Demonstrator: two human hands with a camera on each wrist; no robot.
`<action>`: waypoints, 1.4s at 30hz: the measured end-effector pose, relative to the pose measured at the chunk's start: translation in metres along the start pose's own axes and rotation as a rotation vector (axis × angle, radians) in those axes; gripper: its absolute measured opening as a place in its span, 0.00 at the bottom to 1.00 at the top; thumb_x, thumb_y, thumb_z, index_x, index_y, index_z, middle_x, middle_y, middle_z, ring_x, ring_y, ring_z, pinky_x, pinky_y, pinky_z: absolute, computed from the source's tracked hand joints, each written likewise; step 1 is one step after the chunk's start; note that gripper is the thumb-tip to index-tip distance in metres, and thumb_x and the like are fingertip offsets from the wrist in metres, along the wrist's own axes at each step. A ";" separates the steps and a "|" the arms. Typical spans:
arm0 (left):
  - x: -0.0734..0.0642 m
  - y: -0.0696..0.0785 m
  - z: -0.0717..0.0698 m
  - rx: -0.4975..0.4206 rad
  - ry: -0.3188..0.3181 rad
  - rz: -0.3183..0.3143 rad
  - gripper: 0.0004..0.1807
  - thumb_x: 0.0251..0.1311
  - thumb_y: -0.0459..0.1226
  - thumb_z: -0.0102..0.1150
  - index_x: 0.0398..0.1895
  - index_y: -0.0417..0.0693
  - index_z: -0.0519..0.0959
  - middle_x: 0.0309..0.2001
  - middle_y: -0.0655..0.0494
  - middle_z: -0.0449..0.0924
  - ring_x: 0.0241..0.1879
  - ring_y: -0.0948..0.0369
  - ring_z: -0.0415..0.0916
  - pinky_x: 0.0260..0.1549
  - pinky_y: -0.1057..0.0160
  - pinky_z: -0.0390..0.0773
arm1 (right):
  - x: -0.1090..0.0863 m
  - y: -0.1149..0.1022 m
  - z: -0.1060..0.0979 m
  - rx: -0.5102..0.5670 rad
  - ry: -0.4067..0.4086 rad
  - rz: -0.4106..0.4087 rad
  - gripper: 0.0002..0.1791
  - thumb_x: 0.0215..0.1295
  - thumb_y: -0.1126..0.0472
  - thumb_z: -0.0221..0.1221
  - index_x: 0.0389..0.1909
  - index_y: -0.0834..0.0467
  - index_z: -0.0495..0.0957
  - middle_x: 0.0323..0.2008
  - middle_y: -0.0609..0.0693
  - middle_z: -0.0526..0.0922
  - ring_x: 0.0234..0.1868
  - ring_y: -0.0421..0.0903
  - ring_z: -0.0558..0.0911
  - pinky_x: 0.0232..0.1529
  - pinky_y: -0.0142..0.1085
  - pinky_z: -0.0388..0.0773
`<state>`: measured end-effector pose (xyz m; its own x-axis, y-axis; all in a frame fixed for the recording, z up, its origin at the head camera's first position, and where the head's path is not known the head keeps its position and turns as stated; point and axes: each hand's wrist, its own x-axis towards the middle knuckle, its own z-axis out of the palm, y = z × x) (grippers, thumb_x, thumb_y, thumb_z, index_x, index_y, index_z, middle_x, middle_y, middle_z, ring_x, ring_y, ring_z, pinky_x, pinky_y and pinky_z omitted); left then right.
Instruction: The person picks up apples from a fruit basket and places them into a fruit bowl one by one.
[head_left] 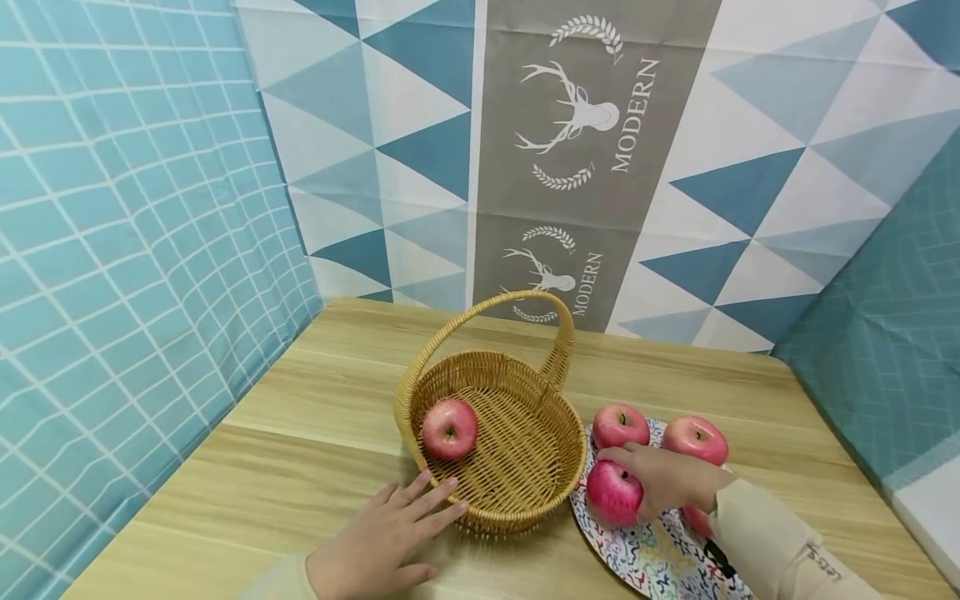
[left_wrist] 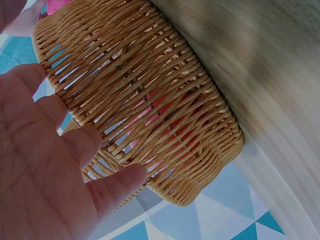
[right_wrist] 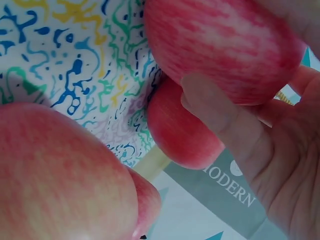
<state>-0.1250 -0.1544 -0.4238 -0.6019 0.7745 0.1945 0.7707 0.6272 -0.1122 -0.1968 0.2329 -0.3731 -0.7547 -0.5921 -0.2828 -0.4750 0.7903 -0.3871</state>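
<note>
My right hand [head_left: 667,477] grips a red apple [head_left: 613,496] at the left side of a patterned board. In the right wrist view the thumb lies along that apple [right_wrist: 225,45]. Two apples, one [head_left: 621,425] behind and one [head_left: 696,439] behind to the right, sit on the board; another [head_left: 697,521] is partly hidden by my right arm. Left of them stands a wicker basket [head_left: 517,518] with a tall arched handle, and one apple [head_left: 450,429] lies inside at its left. My left hand [head_left: 382,533], fingers spread and fairly straight, touches the basket's near left rim.
The white board [head_left: 637,554] with colourful squiggles lies right of the basket, a black strap [head_left: 720,558] at its near right. Under everything is a wooden table [head_left: 300,467]. Patterned cloth [head_left: 420,125] hangs behind, with a blue tiled-print sheet [head_left: 135,250] along the left.
</note>
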 end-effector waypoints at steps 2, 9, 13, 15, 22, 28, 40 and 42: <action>0.000 -0.001 0.000 -0.011 -0.027 -0.010 0.37 0.59 0.56 0.57 0.71 0.56 0.64 0.70 0.51 0.61 0.65 0.44 0.64 0.46 0.41 0.74 | 0.000 0.000 0.002 -0.023 0.008 -0.008 0.43 0.40 0.67 0.75 0.61 0.61 0.68 0.51 0.52 0.76 0.51 0.54 0.76 0.49 0.54 0.75; 0.001 -0.001 0.000 -0.038 -0.045 -0.008 0.37 0.59 0.55 0.58 0.70 0.55 0.64 0.70 0.49 0.62 0.64 0.44 0.64 0.44 0.41 0.75 | -0.002 0.000 0.004 -0.032 0.026 -0.002 0.43 0.40 0.67 0.75 0.61 0.60 0.68 0.53 0.55 0.75 0.50 0.54 0.77 0.47 0.54 0.77; 0.002 -0.001 0.001 -0.036 -0.037 -0.002 0.36 0.59 0.55 0.58 0.70 0.55 0.65 0.70 0.49 0.62 0.64 0.44 0.65 0.44 0.41 0.75 | -0.004 0.001 0.005 -0.078 0.046 0.014 0.42 0.39 0.64 0.76 0.60 0.61 0.69 0.50 0.55 0.77 0.49 0.54 0.77 0.47 0.53 0.77; 0.002 -0.001 0.001 -0.043 -0.039 -0.003 0.36 0.59 0.55 0.58 0.70 0.55 0.65 0.70 0.49 0.62 0.64 0.44 0.65 0.44 0.40 0.75 | -0.006 0.001 0.003 -0.055 0.052 0.053 0.42 0.38 0.65 0.76 0.60 0.62 0.69 0.50 0.55 0.77 0.50 0.55 0.77 0.48 0.55 0.76; 0.003 -0.002 -0.001 -0.066 -0.039 -0.011 0.35 0.58 0.53 0.59 0.69 0.55 0.67 0.70 0.49 0.62 0.65 0.44 0.63 0.44 0.39 0.74 | -0.011 0.004 -0.005 0.100 0.047 0.242 0.42 0.36 0.68 0.76 0.60 0.56 0.72 0.44 0.48 0.79 0.47 0.52 0.76 0.44 0.57 0.77; 0.004 -0.003 0.000 -0.041 -0.009 -0.002 0.36 0.58 0.53 0.59 0.69 0.55 0.66 0.69 0.49 0.62 0.64 0.44 0.64 0.45 0.40 0.74 | -0.010 0.007 -0.008 0.087 0.045 0.217 0.42 0.37 0.67 0.76 0.59 0.56 0.72 0.44 0.48 0.79 0.46 0.52 0.77 0.44 0.58 0.77; 0.002 -0.005 -0.001 -0.056 -0.013 0.002 0.35 0.58 0.53 0.59 0.69 0.56 0.66 0.69 0.51 0.63 0.64 0.44 0.65 0.45 0.40 0.74 | -0.012 0.003 -0.025 0.129 0.027 0.110 0.50 0.35 0.68 0.73 0.65 0.68 0.64 0.54 0.60 0.76 0.47 0.53 0.76 0.47 0.54 0.76; 0.001 -0.005 0.000 -0.068 -0.016 0.003 0.35 0.59 0.52 0.59 0.69 0.56 0.66 0.69 0.51 0.63 0.64 0.44 0.64 0.45 0.40 0.74 | -0.014 -0.001 -0.032 0.134 0.046 0.082 0.50 0.35 0.69 0.71 0.66 0.70 0.61 0.58 0.63 0.73 0.51 0.56 0.75 0.50 0.56 0.73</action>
<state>-0.1298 -0.1566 -0.4225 -0.6027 0.7778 0.1783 0.7845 0.6185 -0.0460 -0.2007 0.2455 -0.3408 -0.8097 -0.5160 -0.2795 -0.3483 0.8059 -0.4787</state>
